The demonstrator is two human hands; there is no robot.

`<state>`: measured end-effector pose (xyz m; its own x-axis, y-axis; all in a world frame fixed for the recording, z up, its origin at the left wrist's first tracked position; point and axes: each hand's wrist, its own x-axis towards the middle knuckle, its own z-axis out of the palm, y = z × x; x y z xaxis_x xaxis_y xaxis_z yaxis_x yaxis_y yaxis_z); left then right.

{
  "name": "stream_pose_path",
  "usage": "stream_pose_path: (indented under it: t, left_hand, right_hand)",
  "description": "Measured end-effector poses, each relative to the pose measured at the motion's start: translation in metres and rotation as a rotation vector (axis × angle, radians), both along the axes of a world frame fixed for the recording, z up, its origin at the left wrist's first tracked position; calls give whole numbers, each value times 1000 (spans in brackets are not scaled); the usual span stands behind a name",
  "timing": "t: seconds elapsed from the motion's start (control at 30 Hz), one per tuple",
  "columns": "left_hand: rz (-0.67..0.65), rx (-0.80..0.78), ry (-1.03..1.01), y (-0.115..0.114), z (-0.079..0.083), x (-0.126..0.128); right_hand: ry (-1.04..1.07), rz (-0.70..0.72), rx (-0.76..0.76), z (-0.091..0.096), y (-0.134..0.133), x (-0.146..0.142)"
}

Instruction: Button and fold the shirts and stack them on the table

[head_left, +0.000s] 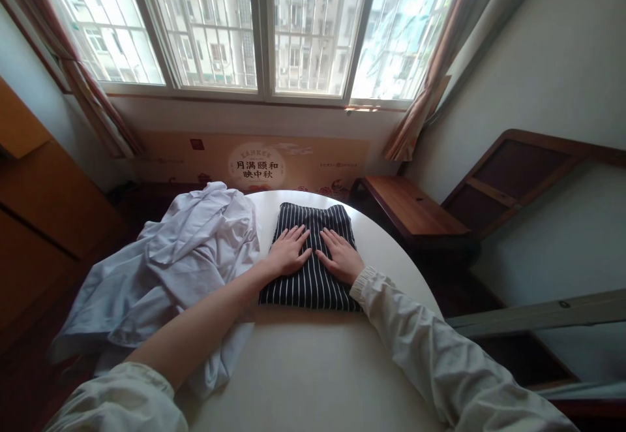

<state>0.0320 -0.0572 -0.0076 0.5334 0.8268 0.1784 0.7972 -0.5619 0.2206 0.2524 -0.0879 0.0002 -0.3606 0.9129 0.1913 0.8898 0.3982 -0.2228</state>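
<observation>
A black cloth with white stripes (313, 292), folded into a rough rectangle, lies flat on the round white table (303, 354). My left hand (289, 251) rests palm down on its left half, fingers stretched out. On the right half lies my right hand (341, 256), also flat with its fingers spread. Neither hand grips anything. What kind of garment or cloth it is cannot be made out from the fold. Left of it, a crumpled heap of white cloth (195, 249) covers that side of the table and hangs over the edge.
A wooden bench-like piece (411, 203) stands behind the table on the right, beside a leaning wooden frame (518, 171). Wooden cabinets (44, 210) are at the left. Below the barred windows (215, 27) is a printed banner (313, 158), with curtains (88, 92) at the sides.
</observation>
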Motion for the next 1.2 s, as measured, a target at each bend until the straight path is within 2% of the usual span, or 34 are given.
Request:
stream_pose_path:
  t: [0.17, 0.27, 0.37, 0.4, 0.5, 0.57, 0.67, 0.83, 0.97, 1.07, 1.13, 1.2]
  left_hand:
    - [184, -42, 35, 3, -1, -26]
    - [253, -42, 43, 5, 2, -32]
    - [234, -5, 17, 10, 6, -26]
    - [212, 5, 1, 14, 7, -22]
    - [121, 20, -48, 30, 10, -4]
    - [70, 9, -57, 42, 11, 6]
    - [78, -51, -41, 56, 9, 12]
    - [240, -115, -28, 67, 2, -4]
    - [369, -138, -23, 70, 1, -20]
    - [421, -145, -1, 64, 8, -26]
    - [384, -110, 3, 51, 16, -28]
    - [262, -42, -11, 28, 24, -32]
  right_hand:
    - [-48, -90, -101, -5, 9, 32]
    - [-115, -154, -202, 5, 22, 44]
    - [-214, -274, -290, 23, 41, 37]
    - [-226, -291, -269, 29, 48, 30]
    - [-155, -210, -55, 38, 65, 0]
    - [-109, -157, 18, 35, 74, -18]
    - [-69, -124, -23, 22, 84, -29]
    - [-25, -173, -130, 2, 95, -8]
    - [-23, -281, -153, 1, 96, 18]
    - [-40, -370, -184, 7, 87, 33]
    - [-63, -396, -158, 13, 71, 38]
    - [-76, -356, -76, 18, 44, 39]
